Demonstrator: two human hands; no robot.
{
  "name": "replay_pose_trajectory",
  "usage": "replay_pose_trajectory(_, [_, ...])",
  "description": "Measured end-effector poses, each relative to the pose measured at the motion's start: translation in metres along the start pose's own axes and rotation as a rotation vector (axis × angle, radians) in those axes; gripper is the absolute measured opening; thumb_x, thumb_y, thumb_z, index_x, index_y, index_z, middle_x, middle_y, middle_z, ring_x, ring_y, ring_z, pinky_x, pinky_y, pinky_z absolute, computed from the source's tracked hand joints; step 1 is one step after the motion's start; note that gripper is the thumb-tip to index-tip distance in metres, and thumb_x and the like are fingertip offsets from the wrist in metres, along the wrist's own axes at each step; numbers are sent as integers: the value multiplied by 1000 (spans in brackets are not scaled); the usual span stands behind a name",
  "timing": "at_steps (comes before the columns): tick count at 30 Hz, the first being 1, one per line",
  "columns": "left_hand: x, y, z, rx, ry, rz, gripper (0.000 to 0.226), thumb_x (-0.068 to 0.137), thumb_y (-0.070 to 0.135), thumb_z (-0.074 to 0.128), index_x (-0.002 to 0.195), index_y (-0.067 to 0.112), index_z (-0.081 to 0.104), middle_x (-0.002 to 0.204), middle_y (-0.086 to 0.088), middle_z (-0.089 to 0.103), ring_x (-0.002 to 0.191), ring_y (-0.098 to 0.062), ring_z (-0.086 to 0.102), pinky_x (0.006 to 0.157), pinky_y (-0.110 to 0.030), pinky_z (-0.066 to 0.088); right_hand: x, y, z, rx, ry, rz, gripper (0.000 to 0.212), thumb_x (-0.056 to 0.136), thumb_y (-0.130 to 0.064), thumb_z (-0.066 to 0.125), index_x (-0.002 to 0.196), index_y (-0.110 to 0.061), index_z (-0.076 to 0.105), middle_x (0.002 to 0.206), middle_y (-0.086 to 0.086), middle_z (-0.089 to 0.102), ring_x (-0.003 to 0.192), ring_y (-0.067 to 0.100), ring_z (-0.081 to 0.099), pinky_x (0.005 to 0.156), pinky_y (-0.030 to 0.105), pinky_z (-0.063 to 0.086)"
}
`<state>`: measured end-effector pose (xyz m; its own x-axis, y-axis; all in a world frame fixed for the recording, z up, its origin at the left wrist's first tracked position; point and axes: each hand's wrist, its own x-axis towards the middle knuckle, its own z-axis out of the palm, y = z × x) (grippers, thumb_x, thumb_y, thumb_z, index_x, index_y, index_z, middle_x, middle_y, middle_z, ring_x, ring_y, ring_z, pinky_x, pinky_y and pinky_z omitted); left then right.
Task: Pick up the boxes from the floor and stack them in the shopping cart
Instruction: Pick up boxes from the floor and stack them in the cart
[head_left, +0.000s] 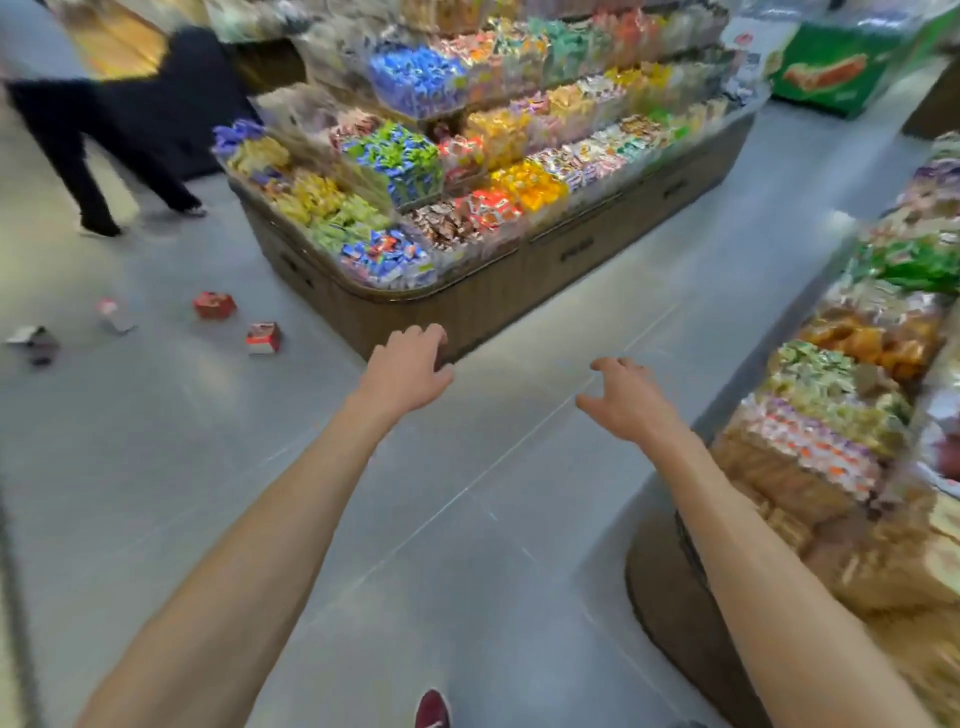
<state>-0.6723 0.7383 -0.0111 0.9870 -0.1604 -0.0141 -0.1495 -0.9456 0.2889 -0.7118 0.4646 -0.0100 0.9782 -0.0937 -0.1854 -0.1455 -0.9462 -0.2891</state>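
Fingers (428, 332) of the left hand (410, 364) are loosely curled and a little spread, holding nothing. The right hand (626, 402) is hooked the same way, thumb apart, also empty. Both bare forearms reach out over the glossy grey tiled floor (467, 519).

The task's things lie on that floor well to the left of the hands, scattered and apart: a red box (214, 305), a red-and-white box (264, 338) nearest the left hand, a pale box (111, 314) tipped on an edge, and a dark-and-white box (34, 343), which is blurred.

Ahead stands a tiered candy island (467, 306) with a round-cornered, ribbed brown base. Its clear bins (395, 161) hold heaps of wrapped sweets sorted by colour: blue, yellow, green, red, orange. At right, a second display (670, 587) is piled with crinkly bagged snacks. A green carton (841, 73) sits at upper right. A person in dark clothes (119, 119) stands at upper left. A dark red shoe (432, 709) shows at the bottom edge.
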Motion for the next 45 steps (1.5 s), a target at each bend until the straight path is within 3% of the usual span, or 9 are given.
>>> replay_pose_trajectory(7, [-45, -168, -27, -71, 41, -290, 46, 90, 32, 61, 131, 12, 55, 130, -16, 60, 123, -35, 53, 102, -45, 44, 45, -162, 53, -18, -81, -252, 62, 90, -37, 65, 143, -12, 46, 140, 17, 47, 128, 37, 47, 103, 43, 41])
replay_pose_trajectory(12, [-73, -241, -37, -110, 70, -443, 55, 82, 41, 55, 129, 13, 55, 128, -17, 61, 120, -35, 55, 100, -47, 46, 71, -240, 86, -81, -142, -387, 61, 91, -38, 63, 143, -12, 45, 137, 18, 48, 127, 38, 45, 102, 44, 41])
replay_pose_trajectory(18, [-79, -307, -45, -77, 97, -612, 45, 92, 33, 59, 133, 16, 51, 131, -12, 57, 124, -33, 51, 97, -44, 43, 110, -329, 122, -127, -224, -532, 61, 90, -40, 63, 143, -15, 44, 138, 15, 46, 127, 38, 44, 103, 50, 41])
replay_pose_trajectory(31, [56, -440, -83, -60, 144, -775, 45, 93, 35, 59, 134, 15, 52, 129, -11, 59, 118, -30, 56, 96, -40, 47, 284, -494, 144, -177, -335, -779, 61, 94, -40, 58, 146, -15, 40, 145, 16, 42, 131, 36, 41, 104, 51, 40])
replay_pose_trajectory(45, [171, -581, -97, -85, 129, -908, 44, 93, 38, 59, 132, 18, 52, 130, -8, 58, 118, -29, 55, 96, -46, 49, 440, -651, 179, -245, -381, -866, 62, 93, -40, 60, 146, -14, 42, 144, 16, 45, 131, 34, 44, 103, 48, 41])
